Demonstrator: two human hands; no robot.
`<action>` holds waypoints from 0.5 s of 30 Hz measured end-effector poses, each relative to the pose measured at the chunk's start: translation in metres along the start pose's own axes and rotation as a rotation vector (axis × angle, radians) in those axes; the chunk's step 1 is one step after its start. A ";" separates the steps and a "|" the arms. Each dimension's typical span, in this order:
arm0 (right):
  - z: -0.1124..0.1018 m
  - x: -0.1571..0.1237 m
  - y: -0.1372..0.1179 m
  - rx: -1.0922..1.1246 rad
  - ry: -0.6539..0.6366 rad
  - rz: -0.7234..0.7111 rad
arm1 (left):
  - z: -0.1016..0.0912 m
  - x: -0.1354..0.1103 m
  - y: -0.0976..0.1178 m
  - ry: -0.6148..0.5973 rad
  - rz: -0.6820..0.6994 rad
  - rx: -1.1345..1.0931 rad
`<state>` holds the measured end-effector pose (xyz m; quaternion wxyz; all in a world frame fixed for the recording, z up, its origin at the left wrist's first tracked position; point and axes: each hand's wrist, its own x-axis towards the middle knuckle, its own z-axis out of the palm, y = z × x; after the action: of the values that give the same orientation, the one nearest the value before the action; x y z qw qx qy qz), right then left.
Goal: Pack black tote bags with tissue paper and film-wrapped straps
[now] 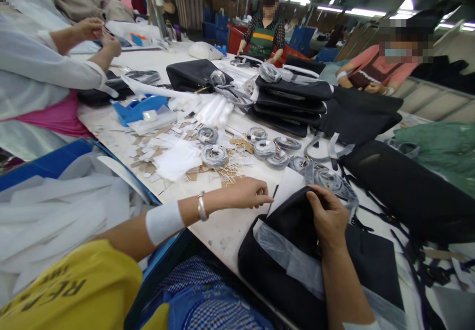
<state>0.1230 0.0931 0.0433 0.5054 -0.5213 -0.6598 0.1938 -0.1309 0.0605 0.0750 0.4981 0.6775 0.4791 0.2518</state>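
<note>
A black bag [282, 270] lies at the table's near edge, with a translucent plastic strip [289, 253] across it. My right hand [330, 216] pinches the upper edge of the bag between thumb and fingers, lifting it into a fold. To its left, my left hand [252, 194] has its fingers curled, with thumb and forefinger together at a thin black strip [273, 196] beside the bag. A white sheet [287, 186] shows behind the bag's raised edge. The inside of the bag is mostly hidden.
Wrapped coiled straps [214, 156] and scattered paper tags [178, 159] lie ahead. Beyond them is a stack of black bags [289, 105]; another black bag [411, 191] lies right. A blue bin [74, 164] of white sheets stands left. Co-workers [263, 38] work around the table.
</note>
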 end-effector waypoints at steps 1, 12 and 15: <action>0.000 0.000 -0.001 -0.002 0.000 -0.003 | 0.005 -0.019 -0.004 0.116 0.017 0.052; 0.003 0.000 -0.007 0.055 0.008 0.031 | 0.071 -0.084 -0.041 0.177 -0.111 -0.108; 0.003 0.000 -0.009 0.068 0.010 0.023 | 0.060 -0.078 -0.033 0.037 -0.190 -0.195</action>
<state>0.1164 0.0906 0.0492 0.5237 -0.5124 -0.6442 0.2194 -0.1270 -0.0343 0.0323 0.5742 0.5726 0.5236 0.2612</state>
